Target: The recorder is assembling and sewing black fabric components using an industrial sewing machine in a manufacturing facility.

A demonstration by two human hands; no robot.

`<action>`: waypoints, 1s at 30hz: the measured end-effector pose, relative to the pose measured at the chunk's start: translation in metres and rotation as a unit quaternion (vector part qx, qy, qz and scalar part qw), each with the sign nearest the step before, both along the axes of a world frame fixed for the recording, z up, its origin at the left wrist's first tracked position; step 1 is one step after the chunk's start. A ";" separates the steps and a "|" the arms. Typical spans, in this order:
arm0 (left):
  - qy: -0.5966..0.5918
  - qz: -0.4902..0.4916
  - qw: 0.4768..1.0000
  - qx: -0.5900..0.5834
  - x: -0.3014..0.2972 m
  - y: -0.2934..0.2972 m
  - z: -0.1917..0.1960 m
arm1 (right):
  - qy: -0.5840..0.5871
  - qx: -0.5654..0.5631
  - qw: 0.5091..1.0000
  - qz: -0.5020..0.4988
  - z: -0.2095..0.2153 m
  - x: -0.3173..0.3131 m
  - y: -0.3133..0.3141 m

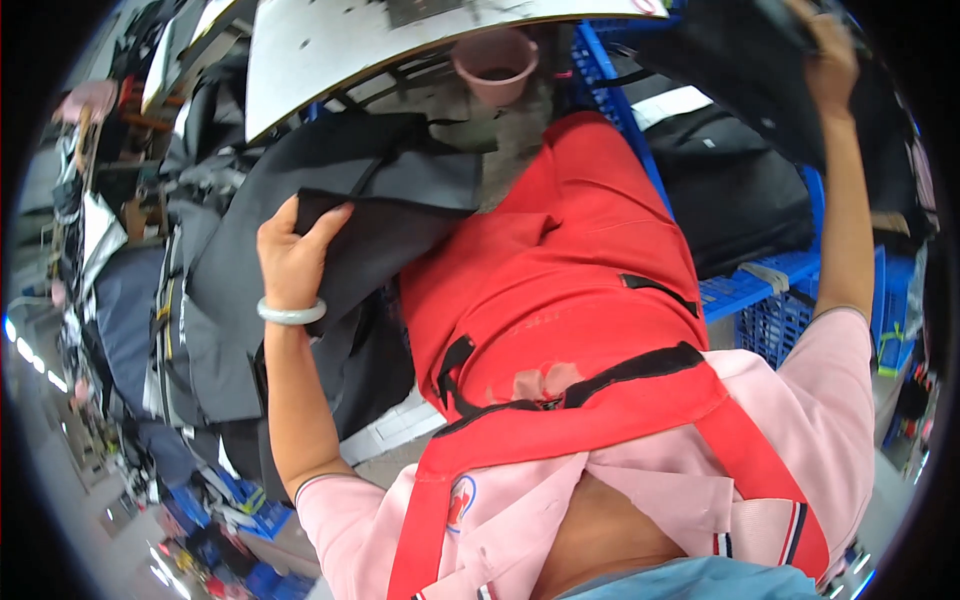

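My left hand [295, 258], with a pale bangle at its wrist, pinches the edge of a dark grey fabric piece [235, 320] between thumb and fingers. That fabric lies in a draped pile on my left, with a stiff flap spread toward my lap. Far out to the right, my right hand [832, 70] is raised and grips a black fabric piece [740, 60], which hangs over a blue plastic crate. Its fingertips are partly hidden and smeared by motion. A red apron [590, 240] with black trim covers my lap.
Ahead stands a white-topped table [330, 60], its edge close above my knees. A pink bucket [495, 65] sits beneath it. At my right, a blue crate [770, 335] stands beside more black fabric [730, 190]. Piled goods fill the floor at far left.
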State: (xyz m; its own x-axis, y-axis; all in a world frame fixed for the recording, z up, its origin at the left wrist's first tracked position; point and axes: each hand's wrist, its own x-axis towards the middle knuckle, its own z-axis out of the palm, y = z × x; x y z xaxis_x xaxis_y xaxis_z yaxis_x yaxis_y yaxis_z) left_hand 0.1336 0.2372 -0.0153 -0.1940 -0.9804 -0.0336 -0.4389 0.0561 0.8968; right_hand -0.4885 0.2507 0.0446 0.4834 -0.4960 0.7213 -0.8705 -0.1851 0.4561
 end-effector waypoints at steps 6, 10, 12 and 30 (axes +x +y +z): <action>-0.116 -0.076 0.982 -0.129 -0.002 0.050 -0.001 | -0.351 0.614 0.706 -0.037 -0.195 0.116 0.009; -0.153 -0.091 0.964 -0.197 -0.014 0.071 -0.012 | -0.357 0.653 0.647 0.167 -0.179 0.261 0.020; -0.169 -0.084 0.950 -0.248 -0.023 0.080 -0.014 | -0.366 0.642 0.613 0.278 -0.146 0.334 0.031; -0.362 -0.158 0.917 -0.049 0.092 0.052 0.010 | -0.379 0.626 0.547 0.407 -0.108 0.354 0.038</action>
